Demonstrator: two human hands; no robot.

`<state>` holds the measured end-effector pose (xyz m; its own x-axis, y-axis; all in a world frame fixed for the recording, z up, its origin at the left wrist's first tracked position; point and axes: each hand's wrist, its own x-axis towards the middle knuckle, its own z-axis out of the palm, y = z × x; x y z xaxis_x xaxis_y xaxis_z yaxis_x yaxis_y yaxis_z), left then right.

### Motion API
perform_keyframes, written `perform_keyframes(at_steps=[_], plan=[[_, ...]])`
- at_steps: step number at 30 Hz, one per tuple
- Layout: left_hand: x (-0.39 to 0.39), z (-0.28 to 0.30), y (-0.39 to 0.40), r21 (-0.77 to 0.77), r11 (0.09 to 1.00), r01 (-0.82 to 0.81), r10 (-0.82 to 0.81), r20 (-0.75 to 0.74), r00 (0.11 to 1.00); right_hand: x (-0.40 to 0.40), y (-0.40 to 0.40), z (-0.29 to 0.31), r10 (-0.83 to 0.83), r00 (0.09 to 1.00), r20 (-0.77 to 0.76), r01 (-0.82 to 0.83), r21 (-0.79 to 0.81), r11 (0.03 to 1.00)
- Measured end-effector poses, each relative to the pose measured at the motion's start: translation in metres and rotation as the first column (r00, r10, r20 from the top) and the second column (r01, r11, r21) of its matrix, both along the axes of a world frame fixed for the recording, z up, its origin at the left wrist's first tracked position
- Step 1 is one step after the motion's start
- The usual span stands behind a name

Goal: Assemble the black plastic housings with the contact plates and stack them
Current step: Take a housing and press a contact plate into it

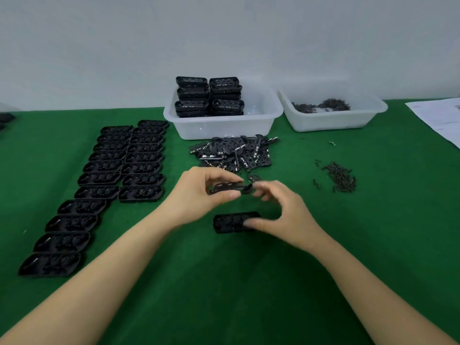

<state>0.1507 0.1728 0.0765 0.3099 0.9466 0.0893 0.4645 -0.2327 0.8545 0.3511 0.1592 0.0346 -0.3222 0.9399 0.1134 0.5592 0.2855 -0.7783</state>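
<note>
My left hand [199, 192] pinches a flat black contact plate [225, 187] between thumb and fingers, a little above the green table. My right hand [281, 215] is at the plate's right end, its curled fingertips at a small black piece there [249, 189]. Its thumb lies over the right end of a black housing [232, 221] that rests open side up on the table just below the plate. A loose pile of contact plates [236, 151] lies beyond my hands.
Two rows of empty black housings [112, 175] run down the left of the table. A white bin [224, 125] holds stacked assembled housings [209, 97]. A second white bin [333, 118] holds small dark parts. Loose screws [341, 179] lie right; papers [440, 118] far right.
</note>
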Motion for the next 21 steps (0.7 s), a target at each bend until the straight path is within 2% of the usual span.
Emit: perform_keyframes(at_steps=[1, 2, 3, 9, 17, 21], plan=[[-0.001, -0.001, -0.001, -0.018, 1.0, 0.009, -0.009, -0.011, 1.0, 0.001, -0.001, -0.006, 0.005, 0.979, 0.202, -0.017, 0.06, 0.998], [-0.002, -0.003, -0.002, -0.046, 0.998, 0.035, -0.036, -0.023, 0.999, 0.001, -0.003, -0.012, -0.001, 0.951, 0.309, -0.032, 0.1, 0.994], [-0.001, -0.004, -0.004, -0.066, 0.996, 0.068, -0.071, -0.053, 0.996, 0.0, -0.004, -0.016, -0.01, 0.94, 0.341, -0.034, 0.123, 0.992], [0.01, -0.014, -0.004, 0.064, 0.985, 0.158, -0.113, -0.446, 0.888, -0.006, -0.004, -0.027, -0.102, 0.953, 0.287, 0.052, 0.175, 0.983], [0.026, -0.007, 0.002, 0.039, 0.977, 0.211, -0.152, -0.571, 0.807, -0.007, -0.005, -0.027, -0.124, 0.967, 0.224, 0.086, 0.171, 0.981], [0.035, -0.005, 0.005, 0.025, 0.975, 0.222, -0.156, -0.634, 0.757, -0.008, -0.007, -0.024, -0.129, 0.984, 0.124, 0.113, 0.123, 0.986]])
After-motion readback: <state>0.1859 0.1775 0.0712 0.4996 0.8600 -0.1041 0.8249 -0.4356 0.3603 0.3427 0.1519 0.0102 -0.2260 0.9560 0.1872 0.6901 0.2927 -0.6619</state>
